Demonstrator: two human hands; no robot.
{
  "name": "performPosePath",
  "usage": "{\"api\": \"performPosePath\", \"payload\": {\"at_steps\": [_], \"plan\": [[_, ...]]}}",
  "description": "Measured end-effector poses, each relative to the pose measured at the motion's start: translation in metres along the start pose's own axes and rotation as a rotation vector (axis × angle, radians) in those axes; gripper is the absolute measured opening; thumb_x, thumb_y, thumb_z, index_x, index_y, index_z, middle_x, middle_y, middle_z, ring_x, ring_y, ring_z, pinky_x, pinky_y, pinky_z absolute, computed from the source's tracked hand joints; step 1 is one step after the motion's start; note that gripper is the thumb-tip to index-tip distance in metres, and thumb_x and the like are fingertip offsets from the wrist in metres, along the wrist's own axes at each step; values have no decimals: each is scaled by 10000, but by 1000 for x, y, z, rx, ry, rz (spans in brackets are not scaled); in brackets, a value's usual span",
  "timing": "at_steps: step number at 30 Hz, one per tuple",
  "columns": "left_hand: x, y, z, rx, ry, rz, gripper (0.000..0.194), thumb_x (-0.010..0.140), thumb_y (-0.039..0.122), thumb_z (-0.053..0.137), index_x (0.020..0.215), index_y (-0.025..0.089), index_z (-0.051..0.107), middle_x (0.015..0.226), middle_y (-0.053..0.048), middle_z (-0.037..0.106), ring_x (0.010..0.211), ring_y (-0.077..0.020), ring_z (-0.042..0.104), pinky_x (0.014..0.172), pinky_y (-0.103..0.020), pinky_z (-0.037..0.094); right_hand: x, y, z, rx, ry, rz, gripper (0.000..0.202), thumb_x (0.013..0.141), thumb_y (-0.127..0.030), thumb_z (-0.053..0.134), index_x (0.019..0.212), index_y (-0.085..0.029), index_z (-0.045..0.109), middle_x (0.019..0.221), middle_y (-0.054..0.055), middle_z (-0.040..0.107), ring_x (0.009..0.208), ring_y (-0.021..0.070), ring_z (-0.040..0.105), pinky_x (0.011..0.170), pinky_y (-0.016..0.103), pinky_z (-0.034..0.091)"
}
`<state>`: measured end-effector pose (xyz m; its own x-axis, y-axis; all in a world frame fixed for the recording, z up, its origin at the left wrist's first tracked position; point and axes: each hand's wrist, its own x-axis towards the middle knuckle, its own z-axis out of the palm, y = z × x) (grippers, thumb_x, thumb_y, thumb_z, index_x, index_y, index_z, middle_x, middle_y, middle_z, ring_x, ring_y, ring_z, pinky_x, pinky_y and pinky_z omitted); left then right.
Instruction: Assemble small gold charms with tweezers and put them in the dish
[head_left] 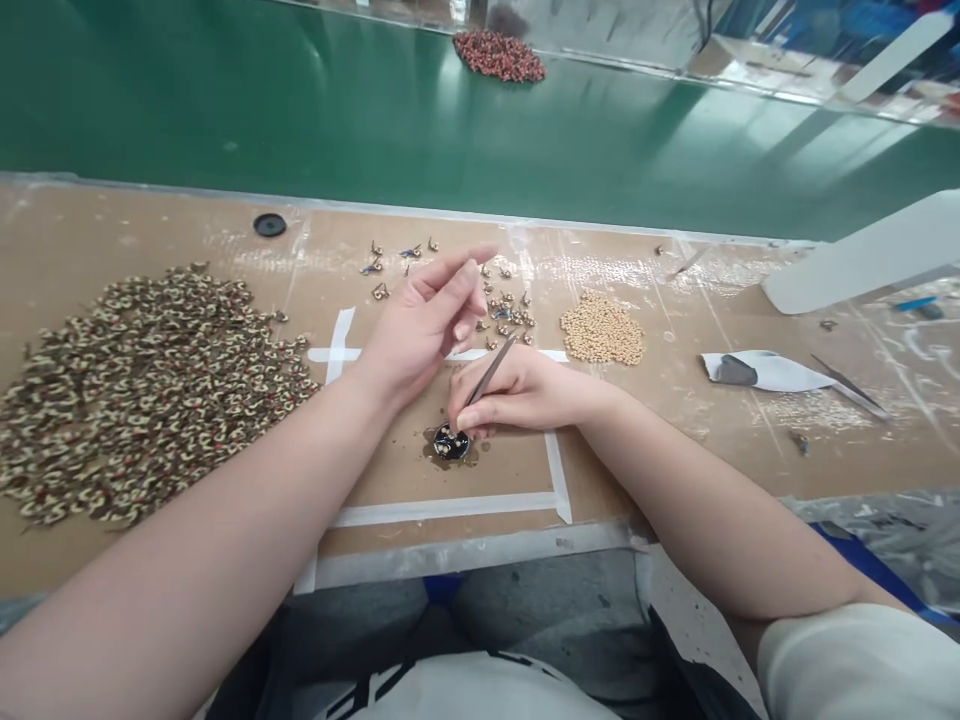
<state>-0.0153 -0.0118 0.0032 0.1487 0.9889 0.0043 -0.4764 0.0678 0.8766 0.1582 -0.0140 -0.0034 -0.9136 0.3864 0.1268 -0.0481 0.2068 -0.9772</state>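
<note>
My right hand pinches dark metal tweezers between thumb and fingers. Their tips point down at a small round dish of black liquid with several small pale beads in it; the fingers partly cover the tips. A dark wet stain surrounds the dish. Above and left of it, my left hand hovers with its index finger stretched out and the other fingers loosely bent, nothing visible in it. Behind both hands lie several small metallic pieces, some with blue parts. To their right is a heap of tan beads.
A large pile of small brown-and-cream pieces spreads at left. A black round lid lies behind it. White tape frames the work spot. At right lies a second, wrapped pair of tweezers. A red heap sits beyond, on a green surface.
</note>
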Motion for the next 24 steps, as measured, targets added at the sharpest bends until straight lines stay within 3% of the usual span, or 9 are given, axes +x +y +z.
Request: {"api": "performPosePath", "payload": {"at_steps": [5, 11, 17, 21, 24], "plan": [[-2, 0, 3, -37, 1, -53, 149, 1016, 202, 750, 1147, 204, 820, 759, 34, 559, 517, -37, 458, 501, -198, 370, 2, 1, 1, -51, -14, -5, 312, 1034, -434, 727, 928, -145, 779, 755, 48, 742, 718, 163, 689, 705, 267, 565], [1, -3, 1, -41, -31, -57, 187, 1077, 231, 651, 1171, 160, 797, 849, -9, 676, 508, -45, 478, 505, -214, 402, 3, 1, 3, -40, -32, 28, 309, 1040, -433, 718, 939, -148, 779, 771, 42, 741, 668, 150, 679, 650, 254, 549], [1, -7, 1, 31, -11, -49, 230, 1047, 297, 718, 1261, 213, 733, 1040, -60, 779, 522, -66, 577, 492, -214, 372, 4, -1, 3, -66, -41, 29, 335, 1046, -451, 709, 929, -145, 778, 767, 47, 743, 679, 153, 678, 659, 253, 546], [1, -6, 4, 25, -11, -43, 163, 1037, 325, 741, 1123, 191, 705, 1179, -90, 792, 535, -55, 597, 490, -202, 357, 4, 1, 3, -77, -41, 20, 332, 1042, -448, 717, 916, -147, 778, 773, 45, 747, 690, 155, 681, 683, 262, 551], [1, -7, 3, 48, -7, -40, 213, 992, 367, 805, 1037, 178, 718, 1158, -102, 802, 557, -65, 608, 493, -206, 374, 2, 2, 4, -14, -18, 17, 302, 1032, -422, 736, 918, -146, 779, 755, 36, 732, 655, 142, 673, 632, 248, 546]]}}
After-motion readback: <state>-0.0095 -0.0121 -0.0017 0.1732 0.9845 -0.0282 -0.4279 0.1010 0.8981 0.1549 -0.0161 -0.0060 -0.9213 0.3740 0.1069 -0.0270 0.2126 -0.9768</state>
